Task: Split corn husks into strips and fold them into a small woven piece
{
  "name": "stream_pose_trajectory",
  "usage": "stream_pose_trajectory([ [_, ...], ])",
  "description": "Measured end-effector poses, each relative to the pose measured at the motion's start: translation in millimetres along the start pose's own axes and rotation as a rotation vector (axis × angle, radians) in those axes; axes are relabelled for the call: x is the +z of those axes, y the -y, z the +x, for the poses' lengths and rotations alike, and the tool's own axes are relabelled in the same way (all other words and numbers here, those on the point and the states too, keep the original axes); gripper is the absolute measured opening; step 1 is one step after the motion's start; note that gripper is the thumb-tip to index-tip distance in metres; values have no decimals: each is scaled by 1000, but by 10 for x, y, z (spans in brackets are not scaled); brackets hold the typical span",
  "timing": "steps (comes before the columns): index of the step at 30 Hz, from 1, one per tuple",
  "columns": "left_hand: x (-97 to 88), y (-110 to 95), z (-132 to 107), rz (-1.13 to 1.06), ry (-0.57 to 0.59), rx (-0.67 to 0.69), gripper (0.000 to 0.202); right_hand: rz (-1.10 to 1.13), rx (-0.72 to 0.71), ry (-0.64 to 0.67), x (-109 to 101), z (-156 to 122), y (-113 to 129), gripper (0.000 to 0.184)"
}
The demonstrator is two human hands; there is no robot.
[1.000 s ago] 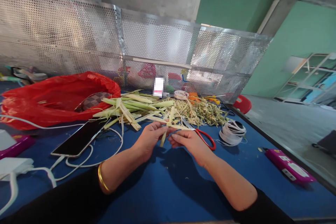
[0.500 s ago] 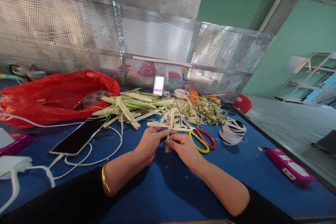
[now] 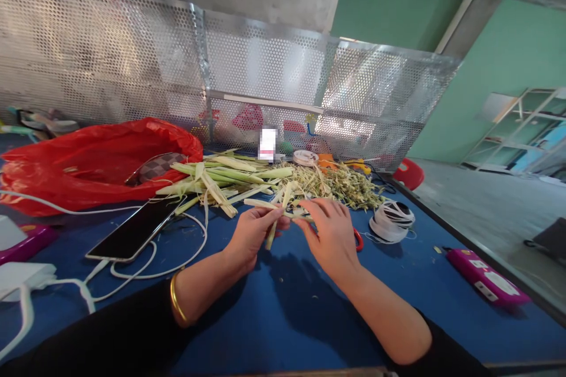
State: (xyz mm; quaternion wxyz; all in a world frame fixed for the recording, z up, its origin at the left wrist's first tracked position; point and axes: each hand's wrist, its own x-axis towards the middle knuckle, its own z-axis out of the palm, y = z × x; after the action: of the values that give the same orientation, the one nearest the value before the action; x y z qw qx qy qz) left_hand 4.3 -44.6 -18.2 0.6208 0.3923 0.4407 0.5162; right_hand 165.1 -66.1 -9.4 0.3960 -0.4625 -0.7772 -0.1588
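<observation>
My left hand (image 3: 253, 234) pinches a cross of pale folded corn husk strips (image 3: 286, 194) near its crossing, between thumb and fingers. One arm of the cross points left, one up and away, and one down below the fingers. My right hand (image 3: 332, 237) is at the right arm of the cross, its thumb below and its fingers curled over that strip; the strip's far end is hidden. Behind this hand lie scissors, of which only a bit of red handle (image 3: 359, 240) shows. Beyond the hands is a pile of green and pale corn husks (image 3: 230, 174).
Shredded dry plant bits (image 3: 349, 185) are heaped at the back. A white thread spool (image 3: 391, 222) and a purple power bank (image 3: 486, 277) lie to the right. Leftward are a phone (image 3: 132, 230) on a white cable and a red plastic bag (image 3: 88, 159). Perforated metal panels (image 3: 265, 70) stand behind.
My right hand has let go of the lower strip and moved up and right to the right arm of the cross. The cross has tilted, and the scissors are now mostly covered.
</observation>
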Motion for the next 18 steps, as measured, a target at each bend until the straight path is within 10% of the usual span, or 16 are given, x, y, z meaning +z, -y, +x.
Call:
stream_pose_trajectory([
  [5,-6,-6,19,190,-59,56,31,33,-29,108,14,14,-20,20],
  [10,-36,49,7,578,166,183,27,68,3,-18,-56,45,42,17],
  [18,33,65,-180,1023,283,368,24,466,241,196,-29,63,143,15],
])
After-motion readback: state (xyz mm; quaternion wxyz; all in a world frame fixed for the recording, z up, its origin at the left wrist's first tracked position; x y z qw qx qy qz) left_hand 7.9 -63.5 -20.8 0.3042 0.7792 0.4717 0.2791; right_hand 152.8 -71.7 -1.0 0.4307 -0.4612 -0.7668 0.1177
